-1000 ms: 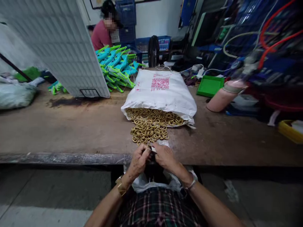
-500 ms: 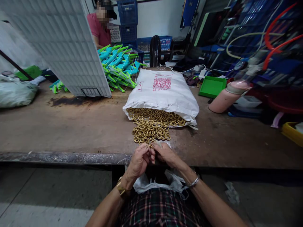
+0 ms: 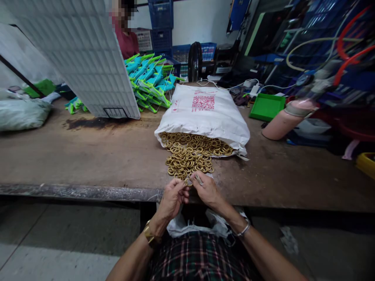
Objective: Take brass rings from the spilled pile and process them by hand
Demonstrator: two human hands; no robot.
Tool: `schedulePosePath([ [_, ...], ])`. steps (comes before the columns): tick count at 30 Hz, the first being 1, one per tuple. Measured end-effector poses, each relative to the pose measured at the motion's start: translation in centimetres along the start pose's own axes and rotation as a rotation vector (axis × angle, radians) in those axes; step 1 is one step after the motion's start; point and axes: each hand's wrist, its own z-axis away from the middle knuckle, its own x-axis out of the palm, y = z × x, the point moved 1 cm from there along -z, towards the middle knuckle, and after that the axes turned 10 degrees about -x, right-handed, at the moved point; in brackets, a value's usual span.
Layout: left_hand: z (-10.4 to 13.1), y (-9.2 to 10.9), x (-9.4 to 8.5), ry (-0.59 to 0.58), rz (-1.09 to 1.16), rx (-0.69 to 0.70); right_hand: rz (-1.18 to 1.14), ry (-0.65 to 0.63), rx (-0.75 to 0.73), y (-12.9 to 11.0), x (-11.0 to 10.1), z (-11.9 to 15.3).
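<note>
Many gold-coloured rings [image 3: 190, 158] lie in a loose pile at the mouth of a white sack [image 3: 205, 111] with red print. Just in front of the pile, by the table's front edge, my left hand [image 3: 175, 195] pinches a gold ring [image 3: 188, 182] between thumb and fingertips. Close beside it on the right, my right hand [image 3: 206, 188] is closed round a small pale tool [image 3: 199, 179], whose full shape is hidden by the fingers. Its fingertips are at the same ring and the pile's near edge.
A grey ribbed panel [image 3: 96, 66] stands at the left, near green and blue plastic pieces [image 3: 152, 80]. To the right are a green tray [image 3: 267, 107] and a pink bottle [image 3: 278, 125]. A person [image 3: 127, 41] is behind the panel.
My hands have drawn slightly apart, and the ring between them shows more clearly. The pale tool in my right hand is more visible. The view has shifted a little.
</note>
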Motion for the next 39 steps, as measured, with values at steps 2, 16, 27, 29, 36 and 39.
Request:
schedulePosePath([
  [2,0.1,0.0,0.1,-0.006,-0.002,-0.009,0.059,-0.022,-0.051,-0.2,0.0,0.1],
  [16,0.1,-0.2,0.4,-0.084,-0.013,-0.084,-0.096,-0.094,0.001,0.5,1.0,0.3],
  [27,0.2,-0.5,0.8,0.142,-0.486,0.122,-0.171,-0.065,0.153,-0.4,0.4,-0.9],
  [29,0.3,-0.5,0.9,0.136,-0.503,0.15,-0.243,-0.062,0.208,-0.5,0.5,-0.7],
  [36,0.1,-0.8,0.4,0.128,-0.453,0.194,-0.639,-0.091,0.521,-1.3,0.5,-0.4],
  [39,0.2,-0.7,0.3,0.139,-0.416,0.197,-0.782,-0.13,0.61,-1.8,0.4,-0.3],
])
